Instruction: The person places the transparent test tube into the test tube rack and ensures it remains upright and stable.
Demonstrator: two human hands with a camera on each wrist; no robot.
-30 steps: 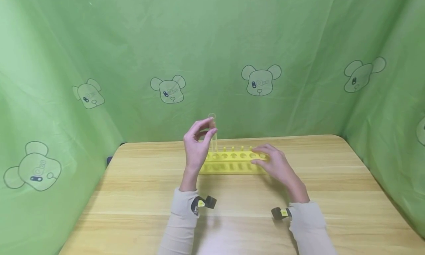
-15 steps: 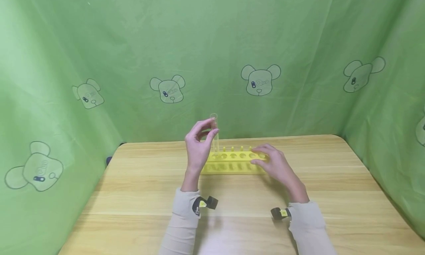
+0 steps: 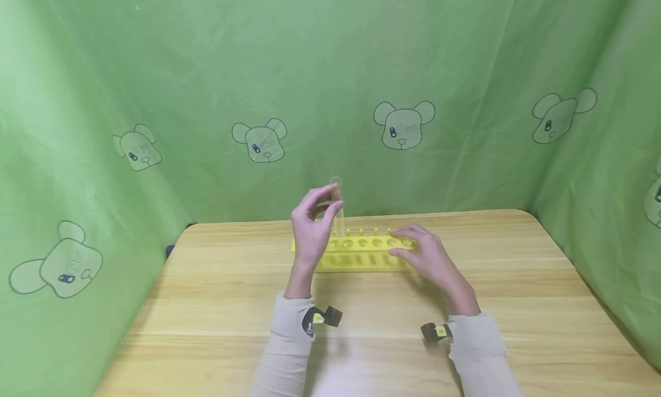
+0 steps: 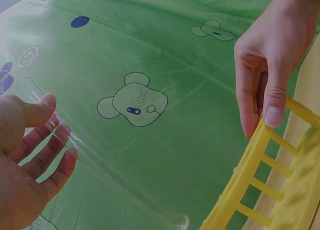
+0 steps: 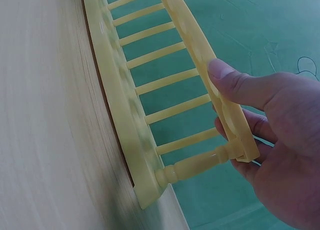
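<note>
In the head view my left hand (image 3: 312, 225) pinches a clear test tube (image 3: 339, 222) near its mouth, thumb against fingers. The tube stands nearly upright, its lower end over the holes of a yellow test tube rack (image 3: 364, 267). In the left wrist view the glass test tube (image 4: 112, 177) runs down from the fingers, its rounded bottom close beside the rack's top bar. My right hand (image 3: 426, 252) grips the rack's right end. The right wrist view has the right thumb on the top bar (image 5: 192, 40), with the other fingers behind and under it.
The rack stands on a wooden table (image 3: 217, 294), toward its far edge. A green curtain (image 3: 330, 58) with printed bear heads hangs behind and at both sides. Small black cameras are strapped to both wrists, over light sleeves (image 3: 284, 345).
My left hand has shifted slightly to the right along the rack, carrying the test tube with it. The right hand and the rack have stayed in place.
</note>
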